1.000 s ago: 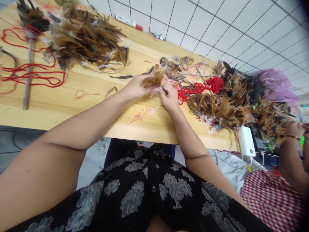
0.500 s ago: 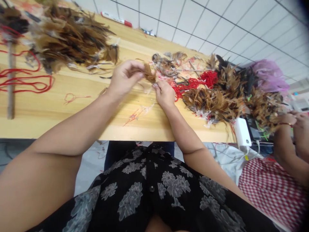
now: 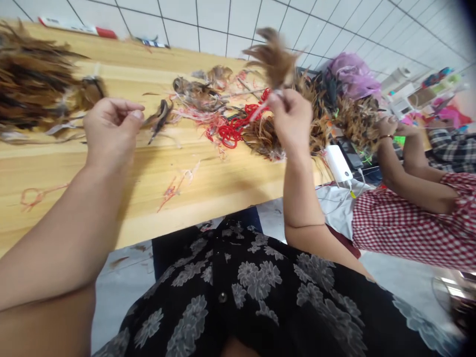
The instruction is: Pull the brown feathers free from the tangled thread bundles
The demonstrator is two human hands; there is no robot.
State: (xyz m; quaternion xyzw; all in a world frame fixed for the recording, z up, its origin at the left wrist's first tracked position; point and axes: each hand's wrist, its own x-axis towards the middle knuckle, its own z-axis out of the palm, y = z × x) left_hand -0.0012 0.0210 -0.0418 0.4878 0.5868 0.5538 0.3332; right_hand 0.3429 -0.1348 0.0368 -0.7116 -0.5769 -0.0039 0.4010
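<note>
My right hand [image 3: 293,116] grips a feather bunch [image 3: 275,57], raised above the desk [image 3: 223,191] | left hand [image 3: 111,129] half-curled, can't tell if holding anything | I judge one bunch gathered, feather pile [image 3: 33,82] lying loose

Left hand [image 3: 109,129], at 10 o'clock: thumb [image 3: 133,119] and forefinger [image 3: 130,105] close together, tips toward 3 o'clock. Left arm [image 3: 74,223]: extends from 8 o'clock. Right hand [image 3: 293,121], at 1 o'clock: fingers [image 3: 295,100] curled in a grip. Right arm [image 3: 302,193]: elbow bent.
</note>
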